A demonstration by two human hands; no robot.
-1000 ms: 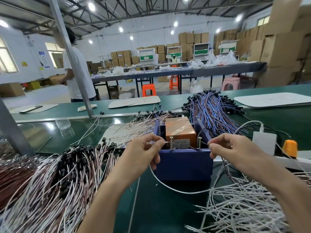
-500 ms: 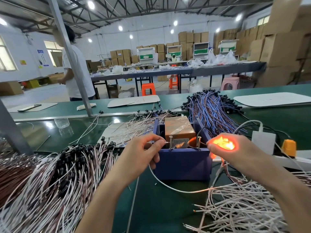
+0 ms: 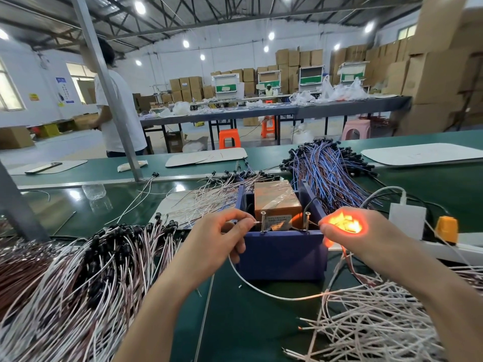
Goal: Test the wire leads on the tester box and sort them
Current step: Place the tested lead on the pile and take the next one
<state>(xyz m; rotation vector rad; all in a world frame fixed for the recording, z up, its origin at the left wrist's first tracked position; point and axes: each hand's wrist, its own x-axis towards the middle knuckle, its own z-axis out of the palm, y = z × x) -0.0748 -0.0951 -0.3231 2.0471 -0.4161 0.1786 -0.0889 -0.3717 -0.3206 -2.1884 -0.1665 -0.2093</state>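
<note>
Wire lead (image 3: 261,290): judged light, thin and limp. Its ends are pinched by the fingers of the left hand (image 3: 222,236) and right hand (image 3: 347,231) and held at the tester box (image 3: 285,254) screws. Best gripped near the tips.

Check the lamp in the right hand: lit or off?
Lit: bright orange glow fills the curled right hand; the left hand pinches the white wire lead against a metal screw.

Head-worn wide-angle camera faces forward and down, seemingly close above the bench (image 3: 248,322).
</note>
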